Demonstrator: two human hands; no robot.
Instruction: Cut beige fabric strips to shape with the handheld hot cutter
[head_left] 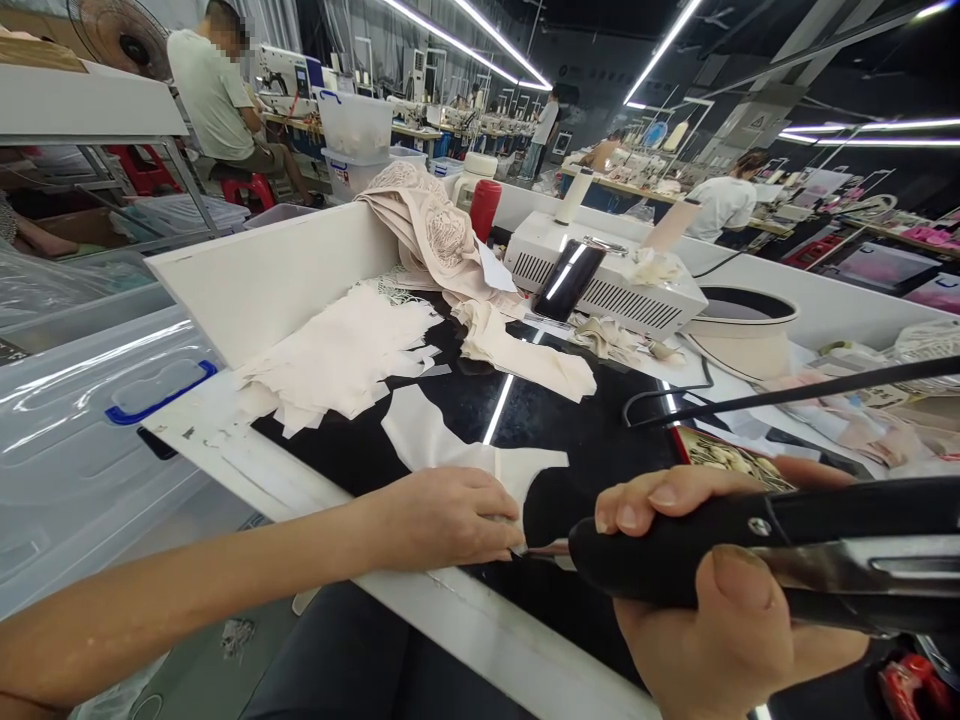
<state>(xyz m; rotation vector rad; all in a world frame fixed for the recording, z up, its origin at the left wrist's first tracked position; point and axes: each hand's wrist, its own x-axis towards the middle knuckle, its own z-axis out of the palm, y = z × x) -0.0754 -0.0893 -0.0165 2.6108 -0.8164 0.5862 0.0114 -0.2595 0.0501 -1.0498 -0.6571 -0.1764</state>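
On the glossy black tabletop (577, 410) lies a white cut fabric piece (427, 430). My left hand (450, 515) rests over its near edge, fingers pressed together at the fabric's corner. My right hand (720, 600) is wrapped round a black-handled tool (675, 550) with metal parts. The tool's thin metal tip touches or nearly touches the fabric by my left fingertips; the exact contact is hidden. A stack of pale fabric pieces (352, 345) sits at the left, and a folded beige strip (525, 355) lies beyond the white piece.
Lace fabric (427, 215) hangs over the low white partition (285, 280). Behind the table area stand a white vented box (600, 275), a phone (568, 280) and a red bottle (485, 208). A black cable (810, 390) crosses the right side. A seated person (217, 100) is at the upper left.
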